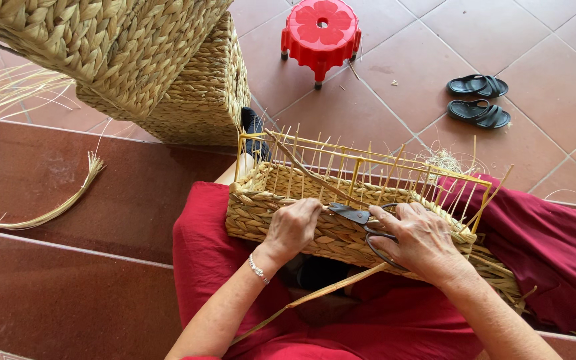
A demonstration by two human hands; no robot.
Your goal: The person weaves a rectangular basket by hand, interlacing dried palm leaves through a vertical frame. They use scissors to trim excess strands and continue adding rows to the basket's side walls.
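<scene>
Head view, looking down at a seated person in red clothing. Largest items: two finished woven baskets (pixel 141 60), stacked beyond and to the left of the half-woven basket (pixel 315 223), which serves here as the landmark. This basket lies across the person's lap; its lower wall is plaited in straw-coloured fibre, while the yellow wire frame (pixel 368 162) above stands bare, with loose fibre ends rising through it. A bundle of loose straw (pixel 48 200) lies on the dark red step, well to the left of the landmark. A red plastic stool (pixel 321 33) stands on the tiled floor beyond it, and a pair of black sandals (pixel 478 100) lies beyond and to the right. The left hand (pixel 293 227) rests curled on the basket's near woven rim, fingertips pinching the weave. The right hand (pixel 421 237) is closed through the loop handles of black scissors (pixel 361 217), whose blades lie on the rim, pointing toward the left hand. A silver bracelet (pixel 258 269) circles the left wrist.
</scene>
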